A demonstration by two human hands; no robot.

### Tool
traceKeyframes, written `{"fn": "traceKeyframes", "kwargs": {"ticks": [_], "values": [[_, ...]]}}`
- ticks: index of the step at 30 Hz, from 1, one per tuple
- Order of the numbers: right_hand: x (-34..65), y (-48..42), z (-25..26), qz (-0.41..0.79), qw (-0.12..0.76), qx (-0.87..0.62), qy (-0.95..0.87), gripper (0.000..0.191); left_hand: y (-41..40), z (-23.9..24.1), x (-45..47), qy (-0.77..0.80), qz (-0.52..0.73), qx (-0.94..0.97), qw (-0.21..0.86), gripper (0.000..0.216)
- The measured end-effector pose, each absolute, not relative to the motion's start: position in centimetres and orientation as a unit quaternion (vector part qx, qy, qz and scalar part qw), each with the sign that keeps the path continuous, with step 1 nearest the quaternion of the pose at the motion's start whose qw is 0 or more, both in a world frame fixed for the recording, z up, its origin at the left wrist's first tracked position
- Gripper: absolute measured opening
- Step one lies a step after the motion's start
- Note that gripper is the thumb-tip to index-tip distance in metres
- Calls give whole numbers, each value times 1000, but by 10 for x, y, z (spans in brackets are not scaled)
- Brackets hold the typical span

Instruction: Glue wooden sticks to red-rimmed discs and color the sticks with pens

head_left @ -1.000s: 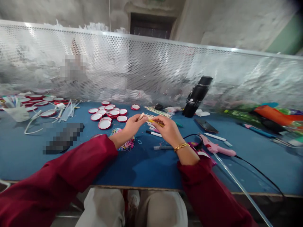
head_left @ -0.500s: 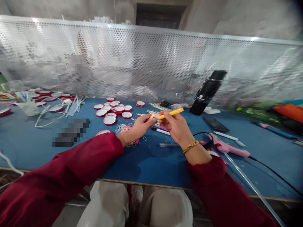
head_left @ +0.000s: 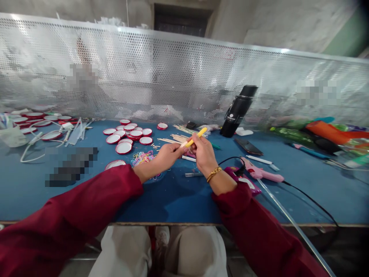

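A slim yellow pen (head_left: pixel 196 137) is pinched in the fingers of my right hand (head_left: pixel 205 152), tilted with its upper end pointing away to the right. My left hand (head_left: pixel 168 156) is closed just left of it, fingertips meeting the pen's lower end. Whatever small thing those left fingertips may hold is hidden. Both hands are raised over the blue table (head_left: pixel 138 204). Behind them lies a bundle of thin wooden sticks (head_left: pixel 180 137). A heap of small coloured rubber bands (head_left: pixel 142 157) sits by my left wrist.
Several red-rimmed white lids (head_left: pixel 124 147) lie left of centre. A black flask (head_left: pixel 238 111) stands behind, near the perforated metal screen (head_left: pixel 184 84). To the right are a phone (head_left: pixel 248 146) and a pink glue gun (head_left: pixel 263 173) with its cable. A blurred dark object (head_left: pixel 72 167) lies left.
My hands have drawn closer together, and the yellow pen is tilted more steeply, its lower end now at my left fingertips. The whole view has shifted slightly to the right.
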State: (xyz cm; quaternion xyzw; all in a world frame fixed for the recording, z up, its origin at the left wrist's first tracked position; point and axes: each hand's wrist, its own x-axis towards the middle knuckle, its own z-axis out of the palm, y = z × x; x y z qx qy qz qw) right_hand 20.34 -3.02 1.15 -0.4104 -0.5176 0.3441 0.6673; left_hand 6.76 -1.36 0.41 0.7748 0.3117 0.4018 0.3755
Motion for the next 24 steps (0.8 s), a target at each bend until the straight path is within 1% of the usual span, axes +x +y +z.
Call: {"fn": "traceKeyframes", "kwargs": {"ticks": [4,6,8,11,14,17,21,24], "values": [[218,-24,20,327,715,-395,-475,45,-16,7,65,332,401,789,326,39],[235,-22,29,286,771,-380,-424,48,-16,4,62,344,391,797,305,40],[248,-21,35,234,804,-358,-413,45,-13,-1,59,351,385,791,322,41],[248,-23,36,232,772,-370,-462,37,-4,-9,58,358,417,755,359,41],[231,-25,30,239,718,-387,-527,34,3,-14,56,360,427,750,355,37],[221,-27,24,241,683,-394,-565,31,5,-13,49,362,392,789,305,30],[221,-30,23,223,681,-402,-570,25,2,-8,41,386,328,836,212,30],[220,-32,22,202,678,-425,-565,23,0,-5,40,381,321,844,198,31]]}}
